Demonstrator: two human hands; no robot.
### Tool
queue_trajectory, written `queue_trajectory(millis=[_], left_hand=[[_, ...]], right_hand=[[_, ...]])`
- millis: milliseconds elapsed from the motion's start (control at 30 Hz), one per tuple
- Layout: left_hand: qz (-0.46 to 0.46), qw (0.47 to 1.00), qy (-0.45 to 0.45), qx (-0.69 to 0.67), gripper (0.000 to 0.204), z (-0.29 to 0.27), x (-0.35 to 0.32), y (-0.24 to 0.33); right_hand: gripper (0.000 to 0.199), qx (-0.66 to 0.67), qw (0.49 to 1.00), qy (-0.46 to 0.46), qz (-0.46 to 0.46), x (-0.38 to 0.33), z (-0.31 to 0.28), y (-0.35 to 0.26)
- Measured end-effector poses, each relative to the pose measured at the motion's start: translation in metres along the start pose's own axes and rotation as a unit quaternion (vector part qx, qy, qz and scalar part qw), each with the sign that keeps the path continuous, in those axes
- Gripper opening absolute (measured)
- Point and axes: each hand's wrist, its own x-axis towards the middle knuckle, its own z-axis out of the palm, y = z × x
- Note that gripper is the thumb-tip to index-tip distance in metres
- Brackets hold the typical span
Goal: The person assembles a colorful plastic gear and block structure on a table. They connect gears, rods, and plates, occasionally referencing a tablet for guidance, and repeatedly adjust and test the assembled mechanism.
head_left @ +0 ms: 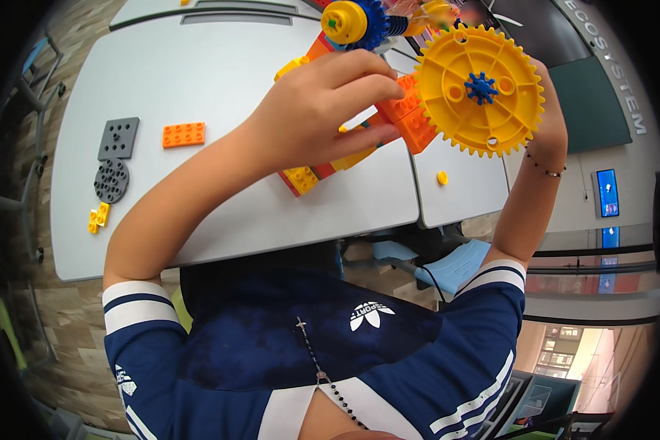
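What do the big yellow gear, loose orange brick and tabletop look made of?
Yellow gear: likely satin moulded plastic, given its thin ribs and crisp teeth. Loose orange brick: probably plastic, slightly glossy, with moulded round studs. Tabletop: perhaps matte laminate, from its even, pale surface.

The way at the upper right is blocked by the large yellow gear (502, 110), behind which the right hand (551, 110) is mostly hidden. Just left of it, the space is filled by orange blocks (414, 128) and the left hand (312, 106). The table (198, 73) is crossed by the left forearm (191, 187); beyond it, a wide path is left above the flat orange brick (184, 135). Near the left edge, passage is narrowed by a grey square plate (118, 143), a grey round plate (111, 181) and small yellow bricks (103, 214).
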Motion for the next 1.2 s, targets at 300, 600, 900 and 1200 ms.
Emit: queue_trajectory(millis=[300, 600, 900, 1200], left_hand=[[0.005, 0.998, 0.062, -0.014, 0.037, 0.014, -0.009, -0.007], [-0.006, 0.995, 0.078, -0.062, 0.034, 0.014, -0.009, -0.002], [-0.007, 0.993, 0.068, -0.094, 0.030, 0.014, -0.015, -0.005], [0.018, 0.990, 0.020, -0.138, 0.027, 0.012, -0.030, -0.014]], right_hand=[[0.049, -0.065, 0.996, 0.011, 0.062, -0.002, 0.005, -0.009], [0.048, -0.040, 0.992, 0.012, 0.119, 0.002, 0.012, -0.024], [0.047, -0.073, 0.985, 0.000, 0.156, 0.013, 0.013, -0.033], [0.045, -0.088, 0.988, 0.013, 0.124, -0.002, 0.008, -0.032]])
